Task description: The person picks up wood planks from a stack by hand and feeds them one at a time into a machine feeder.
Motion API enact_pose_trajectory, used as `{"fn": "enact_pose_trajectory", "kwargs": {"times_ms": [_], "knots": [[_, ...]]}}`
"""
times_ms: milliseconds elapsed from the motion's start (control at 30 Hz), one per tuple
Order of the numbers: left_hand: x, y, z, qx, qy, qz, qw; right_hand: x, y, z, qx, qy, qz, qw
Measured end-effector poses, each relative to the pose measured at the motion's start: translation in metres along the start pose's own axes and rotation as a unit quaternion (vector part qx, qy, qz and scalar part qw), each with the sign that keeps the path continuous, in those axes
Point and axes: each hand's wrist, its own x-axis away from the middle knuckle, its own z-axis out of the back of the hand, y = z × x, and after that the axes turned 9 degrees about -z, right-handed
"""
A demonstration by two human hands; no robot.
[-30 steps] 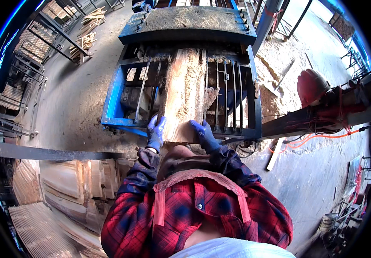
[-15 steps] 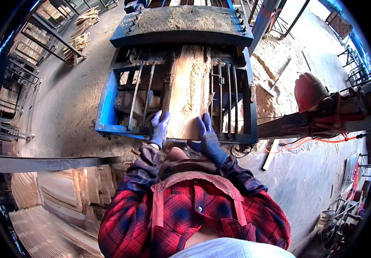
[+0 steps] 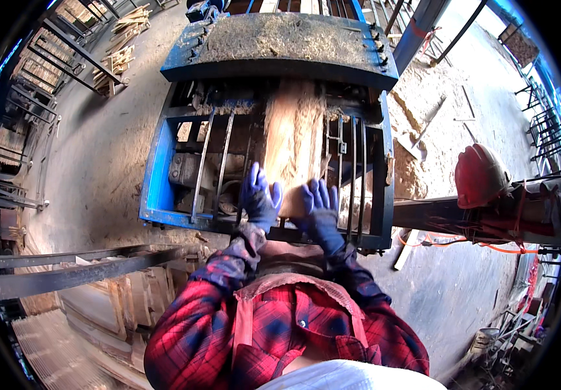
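Observation:
A long rough wooden board (image 3: 292,140) lies lengthwise on the bars of a blue machine (image 3: 153,175). Its far end runs under the sawdust-covered blue hood (image 3: 280,39). My left hand (image 3: 261,197), in a blue-purple glove, rests at the board's near left edge with its fingers stretched forward. At the near right edge, my right hand (image 3: 320,205) is gloved alike, fingers extended and palm down against the wood. Neither hand wraps around the board.
Metal guide bars (image 3: 224,162) flank the board on both sides. On the right, a red hard hat (image 3: 480,175) sits on a dark beam (image 3: 427,216), with an orange cable (image 3: 446,243) near it. Stacked boards (image 3: 92,305) lie at lower left behind a curved metal rail (image 3: 79,281).
The board has slid forward under the hood, its near end now farther in. Both hands have followed it, flattening along its near edges. The view has shifted slightly.

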Motion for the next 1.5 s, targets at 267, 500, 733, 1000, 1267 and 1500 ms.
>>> {"fn": "enact_pose_trajectory", "kwargs": {"times_ms": [267,500,733,1000,1267,1500], "knots": [[-0.089,-0.031,-0.056,0.003,0.044,-0.010,0.999,-0.106,0.028,-0.020,0.006,-0.082,-0.033,0.996],[-0.144,-0.036,-0.057,0.066,0.208,-0.090,0.972,-0.170,0.015,0.007,-0.019,0.023,-0.052,0.998],[0.016,0.001,0.075,0.169,0.273,-0.036,0.946,-0.042,-0.100,0.020,-0.179,-0.060,0.233,0.954],[0.246,0.099,0.199,-0.039,0.356,0.256,0.898,0.135,-0.194,0.026,-0.236,-0.365,0.559,0.706],[0.408,0.151,0.291,-0.094,0.377,0.424,0.818,0.288,-0.287,0.039,-0.146,-0.434,0.703,0.544],[0.584,0.151,0.396,0.114,0.534,0.481,0.687,0.410,-0.416,0.055,-0.274,-0.668,0.513,0.463]]}}
